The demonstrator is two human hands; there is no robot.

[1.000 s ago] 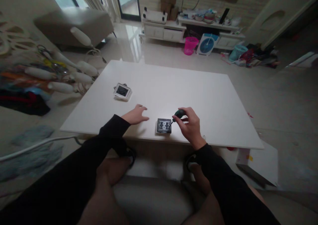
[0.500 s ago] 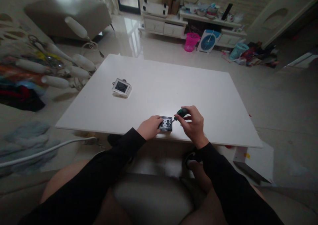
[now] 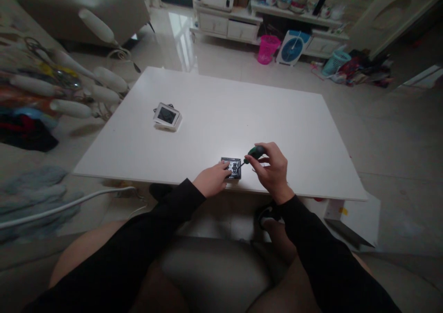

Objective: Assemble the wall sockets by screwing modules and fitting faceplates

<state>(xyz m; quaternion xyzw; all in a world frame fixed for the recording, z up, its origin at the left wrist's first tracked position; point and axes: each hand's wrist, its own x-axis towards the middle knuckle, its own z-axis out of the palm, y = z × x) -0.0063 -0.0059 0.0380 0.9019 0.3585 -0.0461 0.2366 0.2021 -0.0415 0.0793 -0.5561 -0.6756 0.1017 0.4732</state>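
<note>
A small rectangular box [image 3: 236, 169] with a black frame and a silvery patterned face lies near the front edge of the white table [image 3: 204, 124]. My left hand [image 3: 212, 179] grips it from the left, fingers over the left part of its face; that part is hidden. In my right hand [image 3: 273, 169] is a green and black screwdriver [image 3: 255, 152], pinched by the handle and tilted. Its thin shaft slopes down left to the box, and the tip meets the right part of the face. Whether it sits in a screw is too small to tell.
Toward the table's back left lies a white device with a dark screen [image 3: 167, 115]. A lamp with several white shades [image 3: 110, 79] stands beside the table's left edge. Across the floor are a pink basket [image 3: 268, 49], a blue fan [image 3: 292, 49] and a low cabinet [image 3: 228, 26].
The fingers of my left hand have shifted from the box's left edge further onto its face. My right hand keeps the screwdriver on the box, handle slightly further right. The whole view has shifted a little.
</note>
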